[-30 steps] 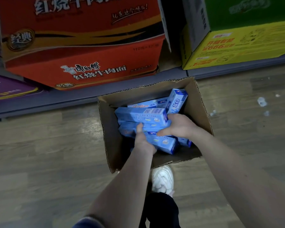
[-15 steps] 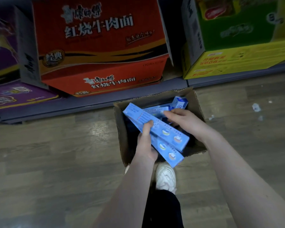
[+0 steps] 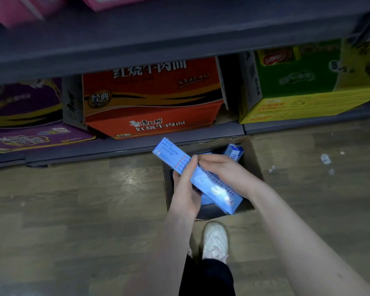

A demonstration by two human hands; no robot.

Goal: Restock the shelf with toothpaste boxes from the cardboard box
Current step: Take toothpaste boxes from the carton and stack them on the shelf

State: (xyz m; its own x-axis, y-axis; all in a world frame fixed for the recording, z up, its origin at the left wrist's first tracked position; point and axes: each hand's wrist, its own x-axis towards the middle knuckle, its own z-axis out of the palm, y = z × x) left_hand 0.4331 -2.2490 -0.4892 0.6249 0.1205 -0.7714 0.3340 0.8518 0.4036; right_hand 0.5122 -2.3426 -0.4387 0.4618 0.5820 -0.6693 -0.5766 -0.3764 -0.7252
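Note:
An open brown cardboard box [image 3: 257,165] stands on the floor against the shelf's base. Above it I hold a stack of long blue toothpaste boxes [image 3: 214,189], tilted from upper left to lower right. My left hand [image 3: 185,189] grips the stack from the left side, thumb over its top face. My right hand [image 3: 222,167] lies over the stack from the right, fingers on its upper edge. One more blue toothpaste box [image 3: 235,152] stands on end in the far corner of the cardboard box. The box's inside is mostly hidden by my hands.
The grey shelf [image 3: 158,37] runs across the top. Under it sit a red noodle carton [image 3: 152,99], a purple carton [image 3: 24,116] to the left and a green-yellow carton [image 3: 308,82] to the right. My white shoe [image 3: 215,240] is just before the box. Paper scraps [image 3: 325,159] lie right.
Both hands have lifted the blue toothpaste boxes up out of the cardboard box. My view has tilted upward, so the grey shelf now shows at the top.

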